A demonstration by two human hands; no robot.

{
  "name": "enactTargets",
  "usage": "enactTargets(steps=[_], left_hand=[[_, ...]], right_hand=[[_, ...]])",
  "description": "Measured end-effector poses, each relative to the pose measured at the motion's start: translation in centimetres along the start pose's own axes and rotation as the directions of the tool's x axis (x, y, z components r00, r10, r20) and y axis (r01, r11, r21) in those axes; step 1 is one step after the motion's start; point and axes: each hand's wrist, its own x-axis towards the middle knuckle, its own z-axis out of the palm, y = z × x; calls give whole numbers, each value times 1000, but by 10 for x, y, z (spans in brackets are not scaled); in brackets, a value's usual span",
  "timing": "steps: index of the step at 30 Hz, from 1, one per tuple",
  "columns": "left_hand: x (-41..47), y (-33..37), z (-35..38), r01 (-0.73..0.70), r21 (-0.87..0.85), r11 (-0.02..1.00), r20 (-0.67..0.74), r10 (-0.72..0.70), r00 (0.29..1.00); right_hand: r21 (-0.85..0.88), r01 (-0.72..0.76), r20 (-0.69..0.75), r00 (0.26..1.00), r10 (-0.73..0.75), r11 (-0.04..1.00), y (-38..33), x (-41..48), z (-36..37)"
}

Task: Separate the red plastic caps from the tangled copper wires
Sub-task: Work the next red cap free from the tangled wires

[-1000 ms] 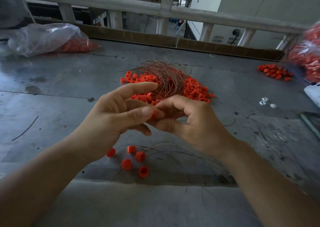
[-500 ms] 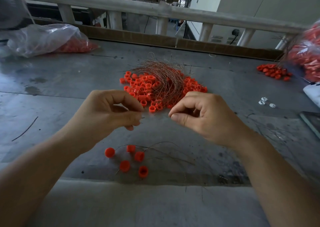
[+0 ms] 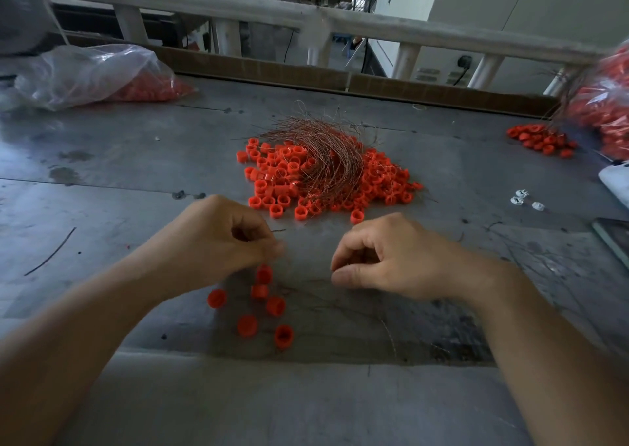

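Observation:
A heap of red plastic caps (image 3: 272, 180) lies mid-table with a tangle of copper wires (image 3: 326, 152) draped over it. Several separated red caps (image 3: 247, 324) sit near the front edge, beside a few loose wire strands (image 3: 340, 304). My left hand (image 3: 218, 244) hovers above them with curled fingers, pinching a thin copper wire whose short end (image 3: 279, 230) sticks out. One blurred red cap (image 3: 264, 273) is just below its fingertips. My right hand (image 3: 388, 258) is to the right, thumb and forefinger pinched on a faint thin strand.
A clear bag of red caps (image 3: 102, 74) lies at the back left. Another bag (image 3: 609, 105) and a small cap pile (image 3: 541, 141) are at the far right, with three white clips (image 3: 524, 200) nearby. A railing (image 3: 306, 13) borders the metal table (image 3: 102, 173).
My hands pulled apart from where they met on a cap and dropped lower. A red cap has left my left fingertips and now sits just under them, above the separated group.

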Motion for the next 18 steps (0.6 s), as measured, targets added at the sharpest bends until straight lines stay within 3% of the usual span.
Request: enactTargets(steps=[4,7,14,18], left_hand=[[11,-13,-2,36,61,997,-296,-17,955],[19,-17,-1,110,166,980,-410,-33,912],[35,-24,10,151,328,933,-358,-25,933],[33,-23,9,140,318,938,-350,-21,937]], right_hand=[[40,-2,-88,996,6,999,3,-1,-4],[9,-13,-139,990,14,1000,6,1,-6],[-96,-80,-341,939,43,992,14,9,-7],[-103,-92,-379,924,47,990,13,13,-5]])
